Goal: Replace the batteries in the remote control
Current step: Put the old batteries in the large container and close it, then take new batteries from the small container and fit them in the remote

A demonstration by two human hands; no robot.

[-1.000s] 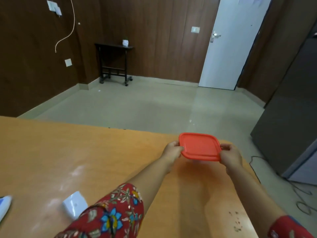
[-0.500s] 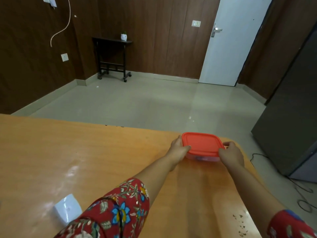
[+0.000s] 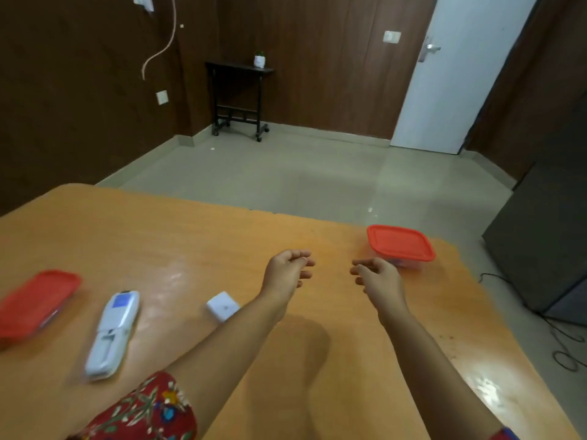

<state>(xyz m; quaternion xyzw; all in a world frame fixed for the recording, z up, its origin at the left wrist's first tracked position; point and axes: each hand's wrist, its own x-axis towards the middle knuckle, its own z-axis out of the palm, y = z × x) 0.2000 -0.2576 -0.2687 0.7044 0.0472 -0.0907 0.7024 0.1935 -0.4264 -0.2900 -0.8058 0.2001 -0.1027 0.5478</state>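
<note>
Left hand (image 3: 287, 274) and right hand (image 3: 378, 279) hover empty, fingers loosely curled, over glossy wood-grain surface (image 3: 190, 242); oblong white plastic remote (image 3: 112, 335) lies flat at left

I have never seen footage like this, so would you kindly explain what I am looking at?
There is no machine here: a person works with two bare hands, filmed by a wide-angle camera worn on the head, looking forward and down. The left hand and right hand hover over an orange table, fingers loosely curled, holding nothing. On the table lie a white remote control at the left, a small white piece beside it that may be its battery cover, a red-lidded container just beyond the right hand, and a second red-lidded container, blurred, at the left edge.
</note>
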